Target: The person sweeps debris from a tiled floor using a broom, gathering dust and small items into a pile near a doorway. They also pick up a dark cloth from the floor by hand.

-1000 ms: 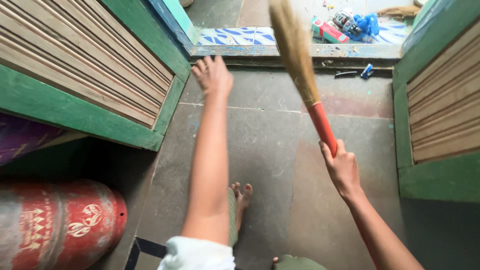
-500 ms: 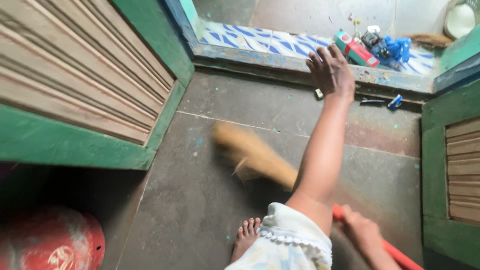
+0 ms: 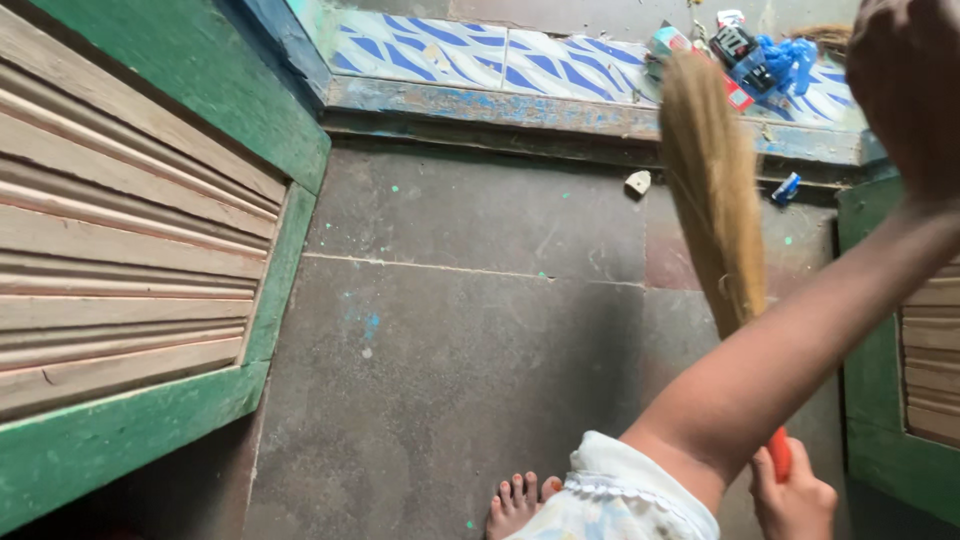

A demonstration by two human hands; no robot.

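Right hand (image 3: 795, 500) grip closed on broom (image 3: 712, 190) handle; long axis near-upright, bristles pointing toward doorstep (image 3: 500, 105).

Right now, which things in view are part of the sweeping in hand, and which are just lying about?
In use:
- broom, bristles over the stone floor
- right hand, gripping its orange handle
- left hand, raised by the right-hand door, holding nothing

Lying about:
- small pale scrap by the threshold
- blue scrap
- litter pile beyond the step
- green slatted door

Pale lace-trimmed sleeve (image 3: 620, 490), bare foot (image 3: 515, 503)
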